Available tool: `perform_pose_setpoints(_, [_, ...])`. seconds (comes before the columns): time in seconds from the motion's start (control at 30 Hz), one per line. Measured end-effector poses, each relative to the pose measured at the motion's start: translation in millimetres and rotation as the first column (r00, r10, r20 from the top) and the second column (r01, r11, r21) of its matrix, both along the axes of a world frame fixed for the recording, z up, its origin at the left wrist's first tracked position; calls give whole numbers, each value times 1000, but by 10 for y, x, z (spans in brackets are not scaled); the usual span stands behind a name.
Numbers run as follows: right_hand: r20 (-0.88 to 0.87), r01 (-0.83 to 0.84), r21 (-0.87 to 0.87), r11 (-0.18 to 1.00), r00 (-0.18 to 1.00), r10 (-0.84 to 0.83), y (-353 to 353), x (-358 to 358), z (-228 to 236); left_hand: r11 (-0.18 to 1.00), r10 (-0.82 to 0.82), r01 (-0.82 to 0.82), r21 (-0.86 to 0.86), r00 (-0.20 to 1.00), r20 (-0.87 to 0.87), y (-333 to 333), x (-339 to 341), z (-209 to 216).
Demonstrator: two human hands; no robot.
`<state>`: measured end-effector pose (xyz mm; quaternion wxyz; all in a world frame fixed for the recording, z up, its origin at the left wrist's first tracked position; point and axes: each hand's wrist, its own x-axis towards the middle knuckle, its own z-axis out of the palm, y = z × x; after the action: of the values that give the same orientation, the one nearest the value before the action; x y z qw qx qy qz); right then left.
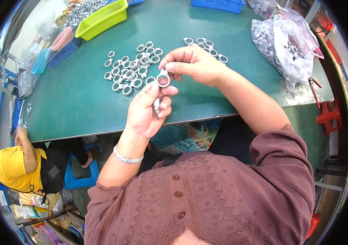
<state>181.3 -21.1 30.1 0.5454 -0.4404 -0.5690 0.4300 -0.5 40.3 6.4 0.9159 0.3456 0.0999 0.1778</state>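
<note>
Between my hands, over the near part of the green table, is a grey metal ring with a small lug [163,81]. My left hand [143,112] pinches its lower left side between thumb and finger. A second metal piece [157,105] sits in the curled fingers of that hand, mostly hidden. My right hand [196,65] comes in from the right, its thumb and fingertips closed at the lug on top. Just beyond lies a loose pile of similar metal rings [130,74]. A smaller group of rings [213,52] lies behind my right hand, partly covered by it.
A yellow-green bin [102,21] and a blue bin [219,5] stand at the far side of the table [76,110]. Clear bags of rings [282,45] and red-handled pliers [315,92] are at the right. A person in yellow [16,167] sits at the left, near a blue stool [80,173].
</note>
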Motion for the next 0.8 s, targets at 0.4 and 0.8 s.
perform_pose_setpoints(0.4, [29, -31, 31, 999, 999, 30, -36, -24, 44, 996, -31, 33, -79, 999, 23, 7, 8, -45])
perform_pose_setpoints(0.8, [36, -41, 20, 999, 999, 40, -51, -34, 51, 999, -28, 28, -40, 1000, -9, -27, 6, -21])
